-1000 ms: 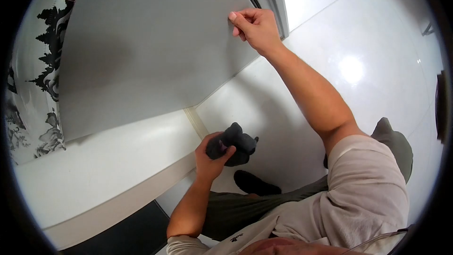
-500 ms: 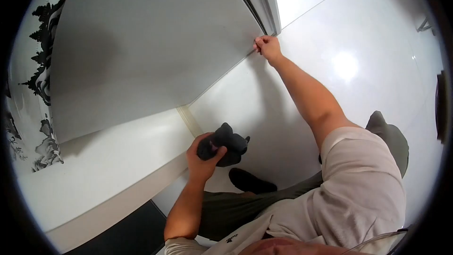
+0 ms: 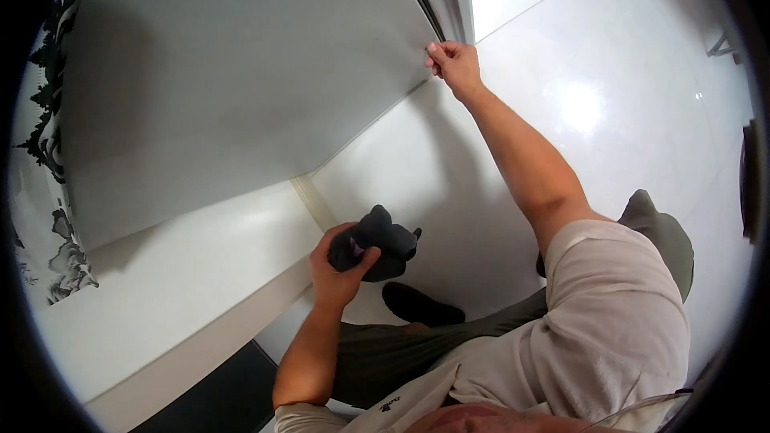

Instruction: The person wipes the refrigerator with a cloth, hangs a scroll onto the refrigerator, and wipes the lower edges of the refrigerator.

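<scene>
My left hand (image 3: pixel 333 273) is wrapped round a bundle of dark grey cloth (image 3: pixel 381 244), held above the floor beside the white ledge. Its thumb lies across the near side of the bundle. Farther up, my right hand (image 3: pixel 451 64) is closed in a pinch at the lower right edge of the large grey panel (image 3: pixel 241 72), close to the frame. Whatever lies between its fingertips, if anything, is too small to make out.
The white ledge (image 3: pixel 184 281) runs along the left below the panel. A cover with black landscape prints (image 3: pixel 52 192) hangs at the far left. Glossy white floor (image 3: pixel 609 56) lies at the right. A dark shoe (image 3: pixel 423 305) shows below the cloth.
My right hand has moved down the panel's edge, then slightly back up. My left hand, still round the cloth, has shifted a little left in view. The printed cover has also shifted left.
</scene>
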